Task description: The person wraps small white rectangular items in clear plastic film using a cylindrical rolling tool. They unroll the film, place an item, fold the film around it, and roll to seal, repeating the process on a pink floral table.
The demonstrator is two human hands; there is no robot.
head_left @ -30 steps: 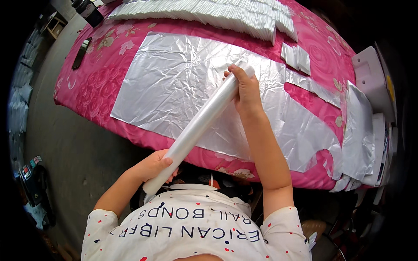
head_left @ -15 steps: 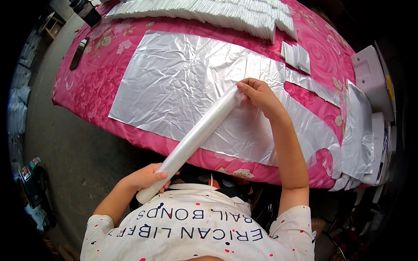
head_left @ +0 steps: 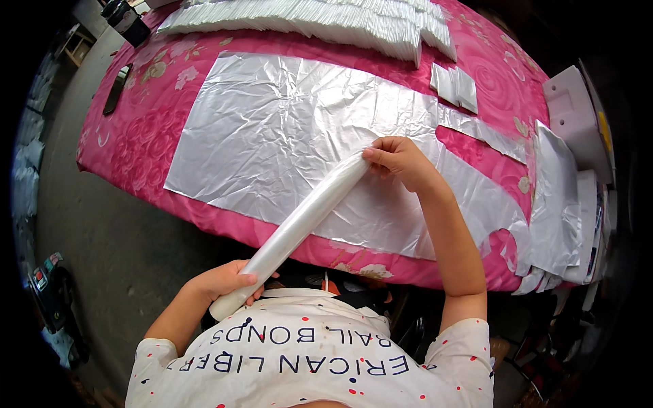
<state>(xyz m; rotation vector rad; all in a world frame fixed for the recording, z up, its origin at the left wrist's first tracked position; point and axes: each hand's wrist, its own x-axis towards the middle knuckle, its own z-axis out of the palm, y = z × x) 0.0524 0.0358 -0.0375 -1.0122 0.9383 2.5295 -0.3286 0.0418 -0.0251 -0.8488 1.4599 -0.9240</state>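
Note:
A long, glossy white roll of thin plastic film (head_left: 299, 221) slants from my lap up over the table edge. My left hand (head_left: 231, 280) is wrapped round its lower end, close to my shirt. At the upper end my right hand (head_left: 398, 162) pinches the film between thumb and fingers. Beneath the roll, a wide silvery-white plastic sheet (head_left: 252, 115) lies spread and creased on the table. Its right part has cut-outs and a narrow strap, through which the pink cloth (head_left: 466, 146) shows.
Folded white packets (head_left: 306, 24) stand in long rows at the back, with a small group of folded pieces (head_left: 454, 88) nearer. A phone (head_left: 118, 89) and a dark container (head_left: 126, 22) are at the left. White boxes (head_left: 578, 129) and loose plastic film (head_left: 554, 204) line the right side.
My right hand has come slightly down and toward me with the roll's upper end. Both hands keep their grip, and the view has shifted a little.

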